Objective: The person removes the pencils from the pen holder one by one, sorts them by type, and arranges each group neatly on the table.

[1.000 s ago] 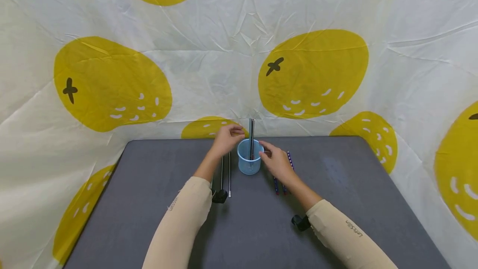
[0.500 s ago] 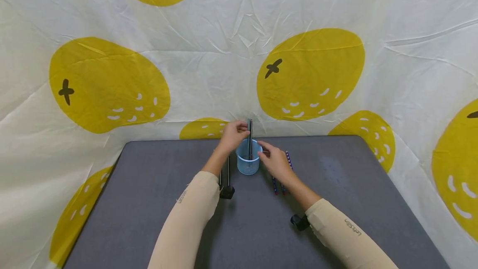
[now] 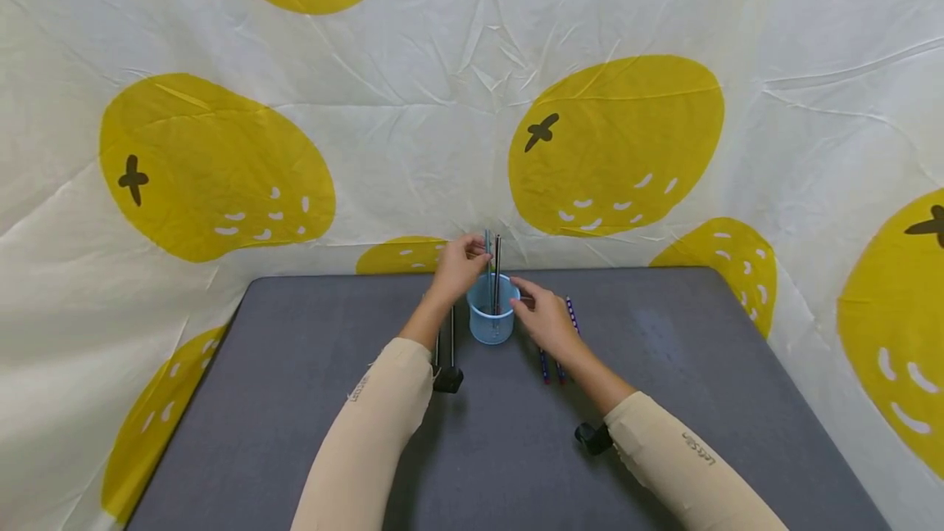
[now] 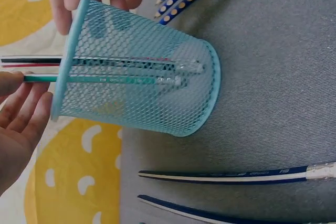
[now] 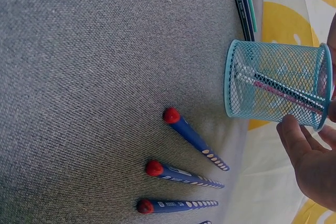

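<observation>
A light-blue mesh pencil cup [image 3: 492,329] stands upright near the table's far edge. My left hand [image 3: 459,269] is at its rim, thumb and fingers pinching the upper end of a green pencil [image 4: 39,78]. The lower part of that pencil shows through the mesh, inside the cup. Beside it in the cup lean a black-and-white pencil [image 4: 31,59] and a thin red one, partly overlapping. My right hand [image 3: 547,321] holds the cup's right side near the rim, its fingers reaching round the wall.
Striped dark pencils [image 4: 226,177] lie on the grey table [image 3: 516,465] left of the cup. Several blue dotted pencils [image 5: 191,135] with red ends lie to its right, partly under my right hand. A white cloth [image 3: 428,154] with yellow fruit prints hangs behind the table.
My left hand has moved right and over the cup's rim, to the pencils in it. The pencil it pinches now stands slightly apart from the others. The right hand stays at the cup.
</observation>
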{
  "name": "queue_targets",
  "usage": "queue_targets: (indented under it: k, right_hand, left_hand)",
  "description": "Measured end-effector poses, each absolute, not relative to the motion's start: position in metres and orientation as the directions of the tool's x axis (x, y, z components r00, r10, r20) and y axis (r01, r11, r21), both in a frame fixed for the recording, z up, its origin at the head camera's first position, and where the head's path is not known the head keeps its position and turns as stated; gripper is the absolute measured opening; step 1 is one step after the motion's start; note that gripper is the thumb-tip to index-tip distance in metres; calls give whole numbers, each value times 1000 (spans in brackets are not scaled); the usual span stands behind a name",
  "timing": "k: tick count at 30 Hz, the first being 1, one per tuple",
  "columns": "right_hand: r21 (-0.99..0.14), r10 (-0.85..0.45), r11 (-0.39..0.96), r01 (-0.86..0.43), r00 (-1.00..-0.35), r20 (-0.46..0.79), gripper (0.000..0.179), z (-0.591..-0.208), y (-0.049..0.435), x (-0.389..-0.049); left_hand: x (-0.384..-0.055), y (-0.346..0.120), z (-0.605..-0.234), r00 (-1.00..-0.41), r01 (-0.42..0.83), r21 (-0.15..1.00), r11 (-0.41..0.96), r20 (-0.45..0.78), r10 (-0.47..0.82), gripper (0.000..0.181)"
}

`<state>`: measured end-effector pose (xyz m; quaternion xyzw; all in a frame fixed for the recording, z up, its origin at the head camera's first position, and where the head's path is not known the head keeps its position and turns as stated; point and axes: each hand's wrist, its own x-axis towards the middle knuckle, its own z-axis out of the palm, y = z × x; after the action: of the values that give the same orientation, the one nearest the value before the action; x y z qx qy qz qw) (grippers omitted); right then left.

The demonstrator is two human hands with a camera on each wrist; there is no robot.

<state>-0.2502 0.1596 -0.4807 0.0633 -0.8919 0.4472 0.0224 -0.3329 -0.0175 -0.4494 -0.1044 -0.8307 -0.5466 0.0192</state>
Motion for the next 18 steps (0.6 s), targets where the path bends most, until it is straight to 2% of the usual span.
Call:
queue_targets:
  k: [12,18]
  right_hand:
    - [-794,-99,598,-114,-993,69,44,-478,161,-252]
    - [-796,-99,595,-108,-993,61,44,-477,162,-253]
  left_hand:
    - [-328,-29,-416,-977,199,943,265,171,126,23]
    - [-322,-40,-396,-958,286,933,219,269,102,25]
